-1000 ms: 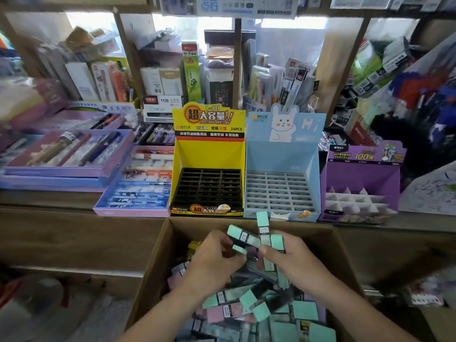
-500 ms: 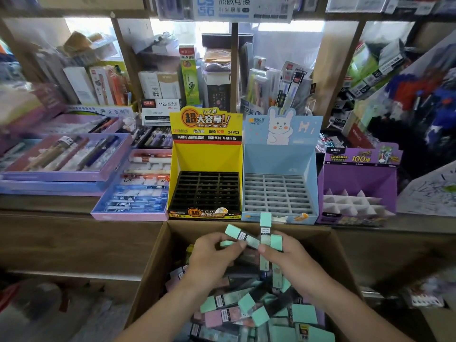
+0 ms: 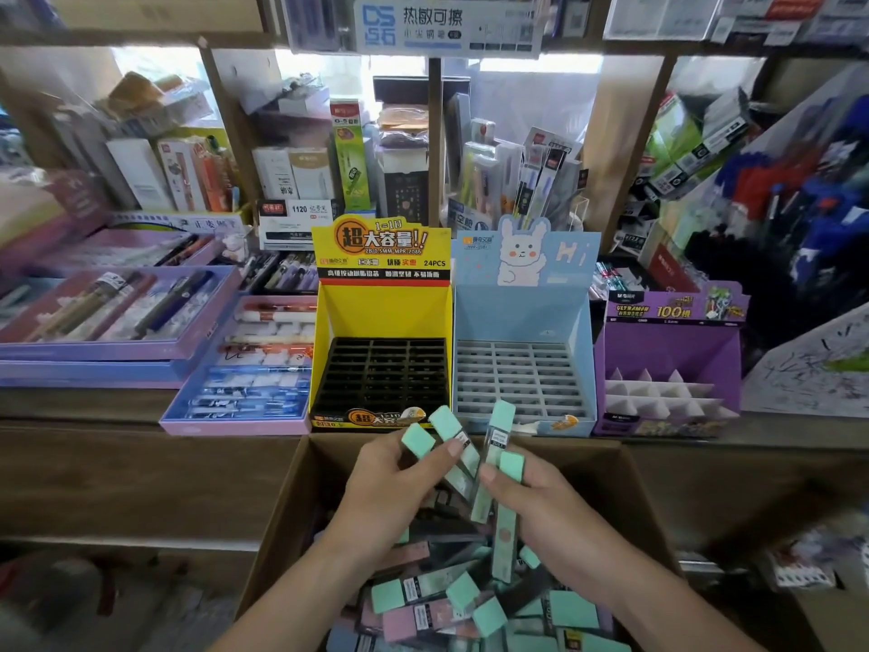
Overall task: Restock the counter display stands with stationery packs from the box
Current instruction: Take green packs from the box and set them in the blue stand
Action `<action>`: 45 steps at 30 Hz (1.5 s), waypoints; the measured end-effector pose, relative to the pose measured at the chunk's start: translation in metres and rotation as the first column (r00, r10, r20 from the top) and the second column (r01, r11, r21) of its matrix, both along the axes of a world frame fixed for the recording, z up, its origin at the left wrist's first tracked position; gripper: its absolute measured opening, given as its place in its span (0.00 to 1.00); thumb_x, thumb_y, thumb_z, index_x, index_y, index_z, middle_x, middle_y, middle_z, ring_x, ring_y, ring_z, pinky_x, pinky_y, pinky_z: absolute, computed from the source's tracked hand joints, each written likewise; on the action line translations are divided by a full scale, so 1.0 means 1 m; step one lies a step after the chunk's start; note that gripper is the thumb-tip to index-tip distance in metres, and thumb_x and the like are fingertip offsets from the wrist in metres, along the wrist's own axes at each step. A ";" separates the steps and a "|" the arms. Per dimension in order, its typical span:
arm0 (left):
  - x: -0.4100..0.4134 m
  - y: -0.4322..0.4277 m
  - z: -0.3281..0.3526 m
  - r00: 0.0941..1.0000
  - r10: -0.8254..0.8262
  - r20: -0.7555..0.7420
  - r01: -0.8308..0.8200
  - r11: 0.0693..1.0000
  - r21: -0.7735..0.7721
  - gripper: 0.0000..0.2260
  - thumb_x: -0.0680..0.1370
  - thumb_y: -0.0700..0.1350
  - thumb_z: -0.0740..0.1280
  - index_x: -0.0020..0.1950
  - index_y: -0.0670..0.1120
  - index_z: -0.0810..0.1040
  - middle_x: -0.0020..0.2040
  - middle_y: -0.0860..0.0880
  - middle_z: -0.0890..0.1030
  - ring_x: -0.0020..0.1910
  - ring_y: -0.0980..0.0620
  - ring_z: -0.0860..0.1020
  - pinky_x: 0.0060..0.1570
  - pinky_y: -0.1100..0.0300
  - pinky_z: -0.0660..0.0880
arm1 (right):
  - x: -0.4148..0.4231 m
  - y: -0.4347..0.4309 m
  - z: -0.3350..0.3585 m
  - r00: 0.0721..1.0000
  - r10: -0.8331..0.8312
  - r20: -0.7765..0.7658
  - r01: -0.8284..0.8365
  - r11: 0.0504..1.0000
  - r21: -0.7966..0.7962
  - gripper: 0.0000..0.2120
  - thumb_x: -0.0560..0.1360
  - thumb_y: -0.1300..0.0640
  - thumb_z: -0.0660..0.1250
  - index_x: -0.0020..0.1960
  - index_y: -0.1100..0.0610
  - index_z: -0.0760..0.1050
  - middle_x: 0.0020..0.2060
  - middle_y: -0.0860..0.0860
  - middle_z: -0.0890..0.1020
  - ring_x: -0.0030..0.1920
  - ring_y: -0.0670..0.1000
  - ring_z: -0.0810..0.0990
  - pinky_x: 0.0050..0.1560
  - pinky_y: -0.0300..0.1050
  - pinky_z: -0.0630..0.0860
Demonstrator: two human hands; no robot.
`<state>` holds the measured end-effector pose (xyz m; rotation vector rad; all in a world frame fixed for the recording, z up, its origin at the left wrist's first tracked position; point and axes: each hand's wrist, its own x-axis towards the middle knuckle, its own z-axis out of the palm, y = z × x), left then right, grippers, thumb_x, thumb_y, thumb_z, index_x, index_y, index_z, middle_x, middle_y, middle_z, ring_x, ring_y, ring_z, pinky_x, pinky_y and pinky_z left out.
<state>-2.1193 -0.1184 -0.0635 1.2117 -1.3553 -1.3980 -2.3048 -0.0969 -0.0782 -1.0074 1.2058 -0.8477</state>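
Observation:
Over the open cardboard box (image 3: 282, 520), both hands hold slim mint-green capped stationery packs. My left hand (image 3: 395, 491) grips two green packs (image 3: 444, 428), fanned up and to the right. My right hand (image 3: 536, 501) grips two more green packs (image 3: 499, 423), held upright. The box holds several loose green, pink and dark packs (image 3: 423, 604). Three display stands sit on the counter just behind the box: a yellow stand (image 3: 383, 312) with a bare black grid, a light-blue rabbit stand (image 3: 524, 317) with a bare grey grid, and a purple stand (image 3: 672, 355) with white dividers.
Purple and pink pen trays (image 3: 117, 312) and a tray of pens (image 3: 254, 369) lie on the counter at left. Shelves behind the stands are crowded with boxed stationery (image 3: 301, 181). A brown wooden counter edge (image 3: 141, 430) runs in front. Blue pens (image 3: 799, 190) crowd the right.
Both hands have lifted the green packs slightly higher, toward the stands, and the left hand's packs are fanned out more. The view has shifted a little closer.

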 end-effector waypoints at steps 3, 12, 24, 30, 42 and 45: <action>-0.009 0.006 0.004 0.995 0.024 -0.093 -0.019 0.999 0.048 0.06 0.79 0.51 0.71 0.50 0.51 0.86 0.44 0.50 0.88 0.42 0.52 0.85 0.38 0.65 0.79 | 0.009 0.002 0.006 0.994 -0.005 0.110 0.003 1.000 0.014 0.13 0.85 0.55 0.62 0.67 0.51 0.79 0.61 0.52 0.85 0.64 0.53 0.82 0.72 0.61 0.72; -0.029 0.011 0.008 0.935 0.129 -0.332 -0.021 0.951 0.309 0.11 0.73 0.58 0.72 0.54 0.60 0.86 0.56 0.54 0.87 0.56 0.57 0.84 0.64 0.52 0.75 | 0.017 -0.001 0.019 0.978 0.088 0.189 -0.083 0.996 -0.038 0.15 0.84 0.54 0.61 0.68 0.54 0.79 0.64 0.51 0.83 0.69 0.50 0.79 0.76 0.57 0.67; -0.013 -0.009 0.006 0.925 0.204 -0.320 -0.141 0.968 0.209 0.13 0.80 0.57 0.67 0.57 0.53 0.86 0.54 0.46 0.88 0.53 0.47 0.86 0.49 0.51 0.83 | -0.014 -0.016 0.061 0.978 0.038 -0.203 -0.054 0.996 -0.071 0.18 0.81 0.38 0.59 0.58 0.41 0.85 0.51 0.39 0.86 0.56 0.41 0.82 0.58 0.38 0.72; -0.005 -0.019 0.006 0.916 0.283 -0.285 -0.246 0.956 0.158 0.17 0.72 0.60 0.68 0.50 0.51 0.87 0.41 0.41 0.86 0.35 0.48 0.82 0.36 0.56 0.78 | -0.038 -0.043 0.091 0.978 -0.002 -0.208 -0.037 0.983 -0.180 0.17 0.80 0.38 0.62 0.54 0.47 0.83 0.29 0.48 0.75 0.30 0.46 0.73 0.26 0.38 0.66; 0.005 -0.032 0.012 0.897 0.328 -0.295 -0.275 0.938 0.209 0.07 0.80 0.41 0.68 0.54 0.41 0.85 0.39 0.41 0.86 0.32 0.49 0.81 0.40 0.52 0.77 | -0.031 -0.123 0.093 0.856 -0.337 -0.392 0.090 0.844 -0.528 0.08 0.77 0.65 0.72 0.54 0.57 0.81 0.45 0.50 0.87 0.39 0.45 0.86 0.37 0.38 0.81; 0.009 -0.031 0.012 0.894 0.326 -0.309 -0.264 0.938 0.225 0.07 0.80 0.37 0.69 0.55 0.41 0.84 0.40 0.39 0.85 0.33 0.48 0.81 0.42 0.51 0.76 | -0.027 -0.134 0.083 0.842 -0.387 -0.376 0.125 0.818 -0.562 0.09 0.77 0.65 0.72 0.56 0.57 0.82 0.46 0.48 0.87 0.40 0.46 0.86 0.44 0.49 0.85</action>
